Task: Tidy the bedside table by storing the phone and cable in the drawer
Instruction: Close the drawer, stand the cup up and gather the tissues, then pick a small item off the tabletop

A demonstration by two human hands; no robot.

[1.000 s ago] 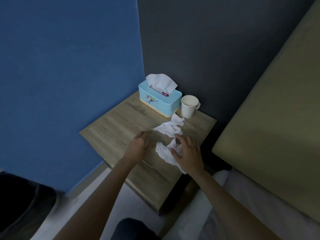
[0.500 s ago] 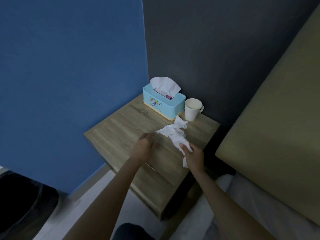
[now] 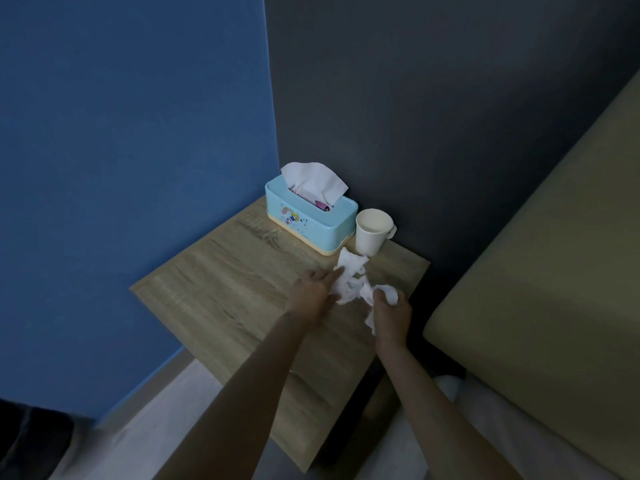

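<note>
Two bare arms reach over a wood-grain bench (image 3: 225,282) set in the corner where a blue wall (image 3: 138,168) meets a dark grey wall (image 3: 450,116). The left hand (image 3: 313,292) lies low over the top, fingers stretched out and apart, their tips touching the left edge of a crumpled tissue (image 3: 349,278). This is a ragged white mass that runs from the foot of the cup toward the person, and whether it is one piece or several cannot be told. The right hand (image 3: 391,313) has its fingers curled tight round the near end of that tissue, and a tail of it hangs below the fist.

At the back of the bench a light blue tissue box (image 3: 308,225) with a cartoon print on its side stands in the corner, a white sheet (image 3: 315,178) rising from its slot. Just to its right a white cup (image 3: 372,233) stands upright, its handle turned toward the grey wall.

To the right of the bench rises the olive padded side of a bed (image 3: 554,271), with white bedding (image 3: 450,427) below it. The phone and the cable cannot be made out in this dim view, and where they lie cannot be told.
</note>
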